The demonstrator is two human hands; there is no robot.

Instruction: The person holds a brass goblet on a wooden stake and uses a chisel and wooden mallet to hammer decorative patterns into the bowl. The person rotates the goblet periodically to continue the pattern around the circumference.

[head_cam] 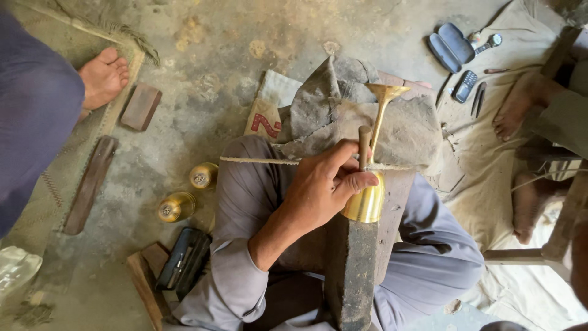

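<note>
Head view | left hand (324, 184) fingers grip wooden handle (364, 146) against brass goblet (372, 184) on dark block (352, 270) | right hand unseen | stained concrete floor (233, 49), cloth (478, 159) right.

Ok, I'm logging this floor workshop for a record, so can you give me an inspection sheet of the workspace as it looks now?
Surface: bare, stained concrete floor; grey cloth padding over the lap.
Job's things: shiny brass goblet lying across a dark wooden block; short wooden-handled tool against its stem.
Clutter: two small brass cups, flat wooden pieces, dark case, open spectacle case, dark handset.
Hands: left hand grips tool and goblet; right hand not in view.
Cables: taut pale cord crossing the lap.
Surroundings: other people's bare feet at both sides.
</note>
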